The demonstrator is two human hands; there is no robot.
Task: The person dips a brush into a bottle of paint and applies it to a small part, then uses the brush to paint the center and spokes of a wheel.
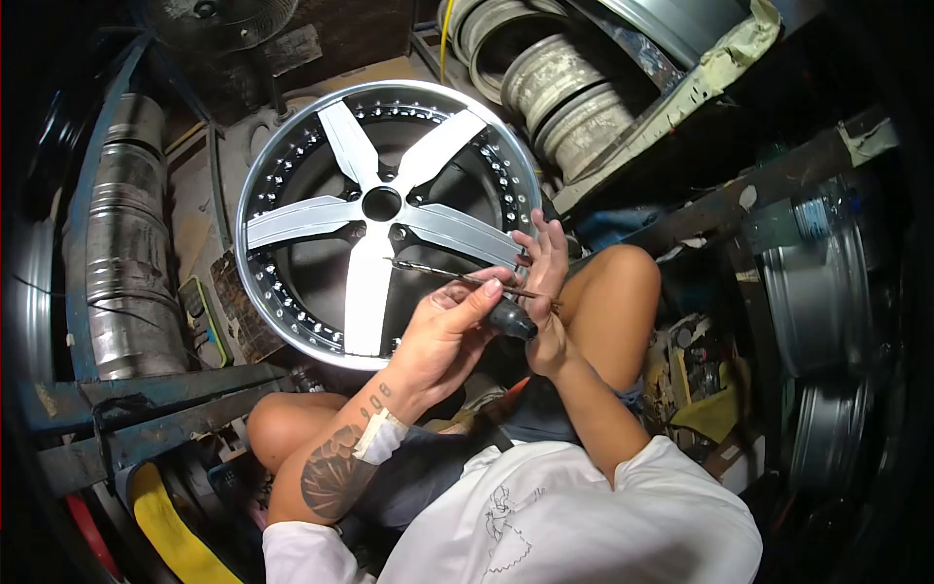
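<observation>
My left hand [448, 326], at the end of the tattooed forearm, is closed. Thumb and index finger pinch a thin paintbrush [428, 270], while a small black bottle [511, 319] sits lower in the same grip. One end of the brush reaches over a wheel spoke; the other meets the palm side of my right hand [545, 258], or lies just in front of it. That right hand is raised with fingers stretched and apart, gripping nothing. Behind both hands stands a five-spoke wheel rim [368, 302] with a silver face, polished lip and rows of bolts.
Several metal rims [136, 263] are stacked at the left behind a blue frame [175, 399]. More worn rims [574, 97] lie at the upper right, and others [817, 292] at the far right. A phone [204, 321] leans left of the wheel. A fan [219, 15] stands behind.
</observation>
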